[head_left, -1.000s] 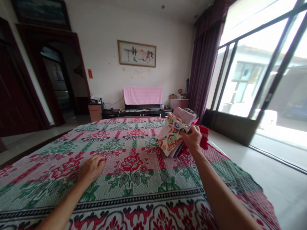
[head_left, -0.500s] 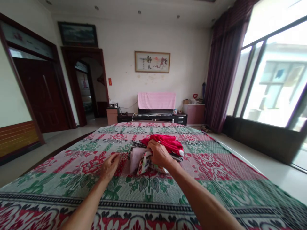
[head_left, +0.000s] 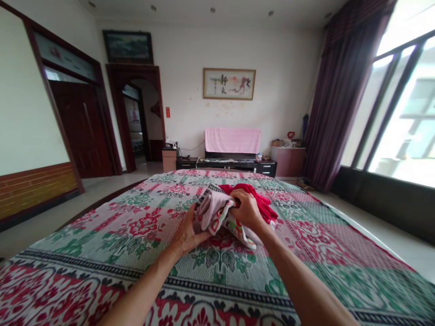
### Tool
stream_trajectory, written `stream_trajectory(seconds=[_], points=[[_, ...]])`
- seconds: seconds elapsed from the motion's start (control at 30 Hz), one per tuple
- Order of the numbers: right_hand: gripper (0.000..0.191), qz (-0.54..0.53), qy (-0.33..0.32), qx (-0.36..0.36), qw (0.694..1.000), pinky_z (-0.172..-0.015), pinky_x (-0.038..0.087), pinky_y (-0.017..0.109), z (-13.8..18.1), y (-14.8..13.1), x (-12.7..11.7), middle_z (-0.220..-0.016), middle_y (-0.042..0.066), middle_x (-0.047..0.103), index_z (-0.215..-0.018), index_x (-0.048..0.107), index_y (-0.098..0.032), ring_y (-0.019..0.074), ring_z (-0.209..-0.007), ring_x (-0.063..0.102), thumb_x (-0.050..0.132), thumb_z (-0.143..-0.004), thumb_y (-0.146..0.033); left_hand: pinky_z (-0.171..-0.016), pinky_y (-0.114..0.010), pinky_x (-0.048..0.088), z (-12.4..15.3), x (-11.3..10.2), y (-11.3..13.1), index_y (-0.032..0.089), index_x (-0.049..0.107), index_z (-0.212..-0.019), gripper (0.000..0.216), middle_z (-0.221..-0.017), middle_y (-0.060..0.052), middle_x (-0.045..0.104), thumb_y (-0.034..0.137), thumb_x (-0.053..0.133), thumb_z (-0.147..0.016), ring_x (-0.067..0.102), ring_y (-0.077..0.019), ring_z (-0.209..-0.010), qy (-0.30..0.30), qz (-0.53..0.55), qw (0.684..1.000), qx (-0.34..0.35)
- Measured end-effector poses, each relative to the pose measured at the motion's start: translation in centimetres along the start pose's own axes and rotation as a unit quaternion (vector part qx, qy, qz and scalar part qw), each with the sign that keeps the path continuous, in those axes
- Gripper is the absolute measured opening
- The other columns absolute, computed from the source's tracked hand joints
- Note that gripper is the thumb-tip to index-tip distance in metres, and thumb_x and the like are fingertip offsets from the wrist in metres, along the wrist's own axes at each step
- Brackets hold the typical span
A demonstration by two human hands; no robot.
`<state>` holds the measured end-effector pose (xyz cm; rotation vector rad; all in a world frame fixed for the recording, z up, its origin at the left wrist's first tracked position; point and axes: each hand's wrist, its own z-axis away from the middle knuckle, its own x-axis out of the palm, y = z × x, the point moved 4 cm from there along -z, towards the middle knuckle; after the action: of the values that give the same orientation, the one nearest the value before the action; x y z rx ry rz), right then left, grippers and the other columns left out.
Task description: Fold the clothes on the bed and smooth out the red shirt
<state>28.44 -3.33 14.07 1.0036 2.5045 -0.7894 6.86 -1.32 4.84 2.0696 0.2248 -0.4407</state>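
A small pile of folded clothes [head_left: 214, 210] is on the patterned bedspread [head_left: 136, 253]. It includes a pale pinkish cloth, a white cloth with a coloured print, a black-and-white patterned one and a bright red garment [head_left: 265, 203]. My left hand [head_left: 186, 233] grips the pile's left end, thumb at the front and fingers partly hidden behind the cloth. Curled over the top, my right hand [head_left: 246, 208] clasps the printed cloth beside the red garment. The near left part of the pile looks lifted and bent upward.
The bedspread's far edge faces a low black cabinet [head_left: 268, 169] with a pink towel [head_left: 233, 140] draped above it. A purple curtain [head_left: 335, 104] and large windows stand on the right. Dark red doors [head_left: 83, 127] are on the left.
My left hand has moved right from beside the pile and taken hold of its left end. The pile's near left side has risen and bunched. The view has turned slightly left.
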Motion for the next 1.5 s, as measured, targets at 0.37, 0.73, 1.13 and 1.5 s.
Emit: stream_trajectory(seconds=[0.37,0.73,1.13,1.5], points=[[0.023,-0.444,0.235,0.373,0.780,-0.054,0.054,0.029,-0.4,4.7,-0.3,-0.066,-0.001,0.065,-0.076,0.054,-0.021,0.0162,-0.058,0.062,0.064,-0.057,-0.028,-0.092,-0.037,0.046,-0.2,0.3,0.7,0.022,0.029,-0.142,0.079,-0.140,-0.015,0.044,0.047,0.062,-0.075,0.056,-0.0256,-0.113,-0.001,0.081,0.994,-0.075],[0.032,0.137,-0.085,0.301,0.940,-0.045,0.037,0.024,0.3,4.5,-1.4,-0.041,0.003,0.051,-0.048,0.056,-0.019,0.0158,-0.047,0.055,0.059,-0.068,-0.043,-0.078,-0.029,0.047,-0.7,-1.2,-0.2,0.020,0.062,-0.098,0.029,-0.093,-0.006,0.071,0.037,0.052,-0.077,0.065,-0.0205,-0.087,0.089,-0.045,0.990,-0.100],[0.035,0.199,0.017,0.103,0.974,-0.078,0.041,0.034,-1.1,0.8,-2.6,-0.106,0.011,0.063,-0.112,0.059,-0.018,0.0230,-0.092,0.057,0.052,-0.078,-0.027,-0.061,-0.028,0.047,-1.2,-1.7,-3.1,0.018,0.067,-0.090,0.045,-0.079,-0.006,0.071,0.057,0.046,-0.079,0.065,-0.0218,-0.074,0.137,-0.013,0.979,-0.153],[0.037,0.196,-0.024,0.171,0.965,-0.060,0.037,0.027,-0.7,1.9,-2.1,-0.079,0.003,0.066,-0.104,0.062,-0.021,0.0175,-0.068,0.057,0.055,-0.076,-0.043,-0.058,-0.023,0.043,-1.5,-1.3,-3.0,0.019,0.064,-0.101,0.041,-0.081,-0.003,0.069,0.046,0.058,-0.071,0.062,-0.0172,-0.071,0.149,-0.006,0.979,-0.136]])
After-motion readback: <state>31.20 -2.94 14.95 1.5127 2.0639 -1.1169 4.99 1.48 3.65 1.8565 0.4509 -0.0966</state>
